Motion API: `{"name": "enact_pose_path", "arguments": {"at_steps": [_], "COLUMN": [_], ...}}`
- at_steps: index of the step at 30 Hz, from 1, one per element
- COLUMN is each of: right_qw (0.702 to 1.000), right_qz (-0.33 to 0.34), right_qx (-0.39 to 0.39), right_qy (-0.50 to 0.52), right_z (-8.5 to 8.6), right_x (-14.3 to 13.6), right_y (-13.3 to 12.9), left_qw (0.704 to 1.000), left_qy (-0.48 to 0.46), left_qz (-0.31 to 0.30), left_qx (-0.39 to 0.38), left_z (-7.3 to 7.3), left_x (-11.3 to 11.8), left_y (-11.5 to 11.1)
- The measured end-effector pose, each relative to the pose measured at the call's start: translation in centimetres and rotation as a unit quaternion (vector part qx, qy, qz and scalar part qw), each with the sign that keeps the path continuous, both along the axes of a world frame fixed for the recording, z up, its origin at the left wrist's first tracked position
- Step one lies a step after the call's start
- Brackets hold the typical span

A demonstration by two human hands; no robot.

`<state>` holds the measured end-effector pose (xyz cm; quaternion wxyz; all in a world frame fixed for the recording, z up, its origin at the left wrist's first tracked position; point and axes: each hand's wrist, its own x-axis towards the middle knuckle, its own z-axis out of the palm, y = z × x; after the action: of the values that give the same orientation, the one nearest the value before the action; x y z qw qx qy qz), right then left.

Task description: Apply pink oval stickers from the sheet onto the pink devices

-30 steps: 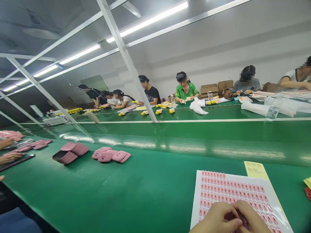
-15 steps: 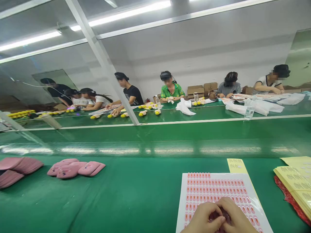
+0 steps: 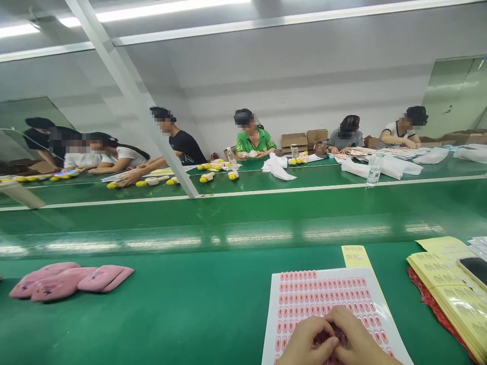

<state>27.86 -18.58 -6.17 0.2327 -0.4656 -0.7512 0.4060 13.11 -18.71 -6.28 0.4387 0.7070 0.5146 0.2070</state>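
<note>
My left hand (image 3: 306, 340) and my right hand (image 3: 355, 337) meet at the bottom of the view, fingers curled inward and thumbs close together. Between them shows something dark pink and shiny, mostly covered by the fingers, and I cannot make out what it is. Both hands are over a white sheet (image 3: 272, 299) that carries rows of small glossy pink oval stickers (image 3: 321, 296), each with a darker orange-red mark in the middle. Under its far edge lies a yellow label sheet (image 3: 355, 257) with printed lines.
Pink fabric pouches (image 3: 57, 284) lie to the left on the green table (image 3: 171, 314). At right is a stack of yellow label sheets (image 3: 449, 289) on red wrapping, beside a dark phone-like object (image 3: 474, 268). Several people work across a ledge holding a plastic bottle (image 3: 374, 170).
My view has turned slightly right, so things sit farther left. My hands stay together over the sticker sheet. Across the ledge, a person in black reaches farther left among the yellow-tipped items.
</note>
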Motion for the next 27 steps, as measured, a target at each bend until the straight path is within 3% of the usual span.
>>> {"name": "enact_pose_path", "arguments": {"at_steps": [14, 27], "right_qw": [0.999, 0.999], "right_qz": [-0.002, -0.015], "right_qx": [0.039, 0.043], "right_qy": [-0.001, 0.011], "right_z": [-0.8, -2.0], "right_x": [-0.3, -0.2], "right_y": [0.2, 0.3], "left_qw": [1.000, 1.000], "left_qy": [-0.003, -0.016], "left_qz": [-0.018, 0.005], "left_qx": [0.007, 0.012], "left_z": [-0.2, -0.8], "left_x": [-0.4, -0.7], "left_y": [-0.2, -0.2]}}
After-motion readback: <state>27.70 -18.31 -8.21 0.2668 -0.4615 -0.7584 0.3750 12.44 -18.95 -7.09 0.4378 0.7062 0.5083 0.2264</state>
